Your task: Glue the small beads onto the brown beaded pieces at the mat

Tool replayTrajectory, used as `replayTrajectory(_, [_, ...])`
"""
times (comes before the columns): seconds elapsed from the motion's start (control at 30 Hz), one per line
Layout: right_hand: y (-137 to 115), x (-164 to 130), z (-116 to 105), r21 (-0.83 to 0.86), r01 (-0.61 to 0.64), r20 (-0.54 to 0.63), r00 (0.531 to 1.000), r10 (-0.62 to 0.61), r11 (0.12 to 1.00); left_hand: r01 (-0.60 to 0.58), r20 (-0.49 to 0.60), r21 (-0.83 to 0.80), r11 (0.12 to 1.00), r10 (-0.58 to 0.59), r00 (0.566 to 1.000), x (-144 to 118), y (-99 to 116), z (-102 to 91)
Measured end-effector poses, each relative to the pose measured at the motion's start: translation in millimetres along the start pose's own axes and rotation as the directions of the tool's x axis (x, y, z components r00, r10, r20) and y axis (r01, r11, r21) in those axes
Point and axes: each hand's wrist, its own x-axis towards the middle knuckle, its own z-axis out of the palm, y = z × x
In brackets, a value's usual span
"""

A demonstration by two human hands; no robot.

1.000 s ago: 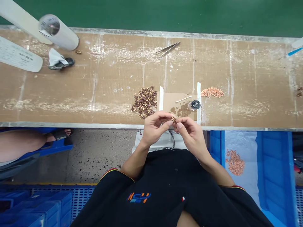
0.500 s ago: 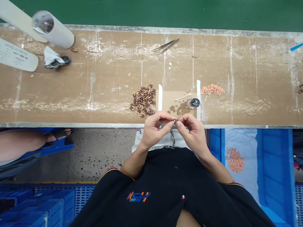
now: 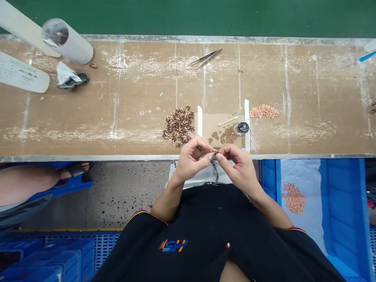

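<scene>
Both hands meet at the bench's near edge: left hand (image 3: 192, 158) and right hand (image 3: 236, 164) each pinch 1 small brown part (image 3: 214, 151) between thumb and fingertips. Just beyond: cardboard pad (image 3: 210, 123) with black cap (image 3: 243, 127). Dark parts pile (image 3: 179, 126) left, pink pile (image 3: 264, 111) right. Tweezers (image 3: 206, 58) at far edge.

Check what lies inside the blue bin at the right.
The blue bin holds a pale liner sheet carrying a heap of small orange-pink parts. Whatever is beneath the sheet is covered.
</scene>
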Motion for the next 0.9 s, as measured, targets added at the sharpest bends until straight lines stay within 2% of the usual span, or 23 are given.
replayTrajectory(0.1, [4,-1,0,-0.009,-0.02,-0.001,1.0,0.02,1.0,0.008,0.004,0.061,0.998,-0.008,1.0,-4,2,-5.0])
replayTrajectory(0.17, [9,-4,-4,-0.035,-0.029,-0.018,0.999,0.028,0.999,0.004,-0.062,0.195,0.981,0.008,0.998,-9,5,-14.4])
replayTrajectory(0.23, [18,-9,-13,-0.085,-0.031,-0.086,0.996,0.024,0.996,0.032,-0.221,0.406,0.913,0.064,0.973,-15,9,-29.5])
replayTrajectory(0.3, [32,-14,-27,-0.168,-0.048,-0.232,0.973,0.008,0.985,0.147,-0.402,0.614,0.775,0.148,0.903,-24,15,-47.8])
replayTrajectory(0.37, [49,-19,-46,-0.287,-0.108,-0.416,0.909,-0.023,0.952,0.291,-0.516,0.728,0.621,0.215,0.829,-31,23,-64.7])
replayTrajectory(0.4, [58,-21,-57,-0.354,-0.152,-0.495,0.868,-0.047,0.923,0.346,-0.538,0.75,0.563,0.216,0.815,-33,27,-71.2])
replayTrajectory(0.47, [76,-23,-81,-0.472,-0.236,-0.572,0.815,-0.091,0.849,0.396,-0.547,0.767,0.505,0.193,0.815,-34,34,-79.2])
replayTrajectory(0.53, [93,-20,-109,-0.536,-0.326,-0.635,0.763,-0.118,0.779,0.394,-0.515,0.791,0.468,0.162,0.842,-29,37,-81.3])
replayTrajectory(0.63, [115,-9,-164,-0.521,-0.478,-0.743,0.662,-0.1,0.707,0.455,-0.546,0.799,0.393,0.158,0.823,-14,38,-79.1])
replayTrajectory(0.7, [127,0,-205,-0.455,-0.573,-0.825,0.559,-0.08,0.682,0.502,-0.575,0.795,0.34,0.162,0.802,-5,36,-77.8])
replayTrajectory(0.77, [137,10,-246,-0.395,-0.652,-0.884,0.461,-0.076,0.647,0.504,-0.566,0.808,0.304,0.165,0.808,1,35,-77.5])
replayTrajectory(0.83, [147,19,-280,-0.362,-0.704,-0.913,0.402,-0.077,0.611,0.487,-0.545,0.823,0.292,0.168,0.821,4,36,-78.0])
replayTrajectory(0.9, [155,28,-304,-0.327,-0.742,-0.931,0.36,-0.063,0.585,0.491,-0.553,0.815,0.308,0.162,0.817,3,36,-78.8])
